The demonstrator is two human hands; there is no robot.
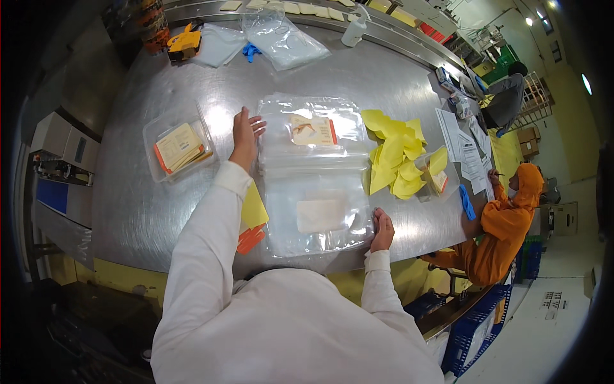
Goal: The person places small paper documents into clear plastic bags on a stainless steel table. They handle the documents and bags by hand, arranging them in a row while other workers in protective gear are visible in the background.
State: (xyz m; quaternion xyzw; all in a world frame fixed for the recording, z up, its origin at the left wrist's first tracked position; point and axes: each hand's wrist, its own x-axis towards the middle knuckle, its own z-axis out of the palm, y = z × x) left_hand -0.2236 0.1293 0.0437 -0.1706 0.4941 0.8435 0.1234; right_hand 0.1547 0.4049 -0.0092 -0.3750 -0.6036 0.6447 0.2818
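Two stacks of clear plastic bags lie in front of me, one above the other. The far bags (275, 118) show a printed card (313, 130) with a red edge; the near bags (284, 211) have a pale label panel (320, 216). My left hand (244, 136) is open at the far stack's left edge, fingers apart. Beside the near stack's lower right edge rests my right hand (382, 232), loosely bent, with no visible grip on the plastic. Yellow and orange-red cards (254, 208) lie partly behind my left forearm.
A clear tub (153, 137) of printed cards stands left. Crumpled yellow sheets (398, 153) and a clear container (448, 182) are right. Farther off lie plastic bags (291, 45), blue gloves (251, 51) and a spray bottle (355, 31). A person in orange (511, 217) writes on papers (470, 157).
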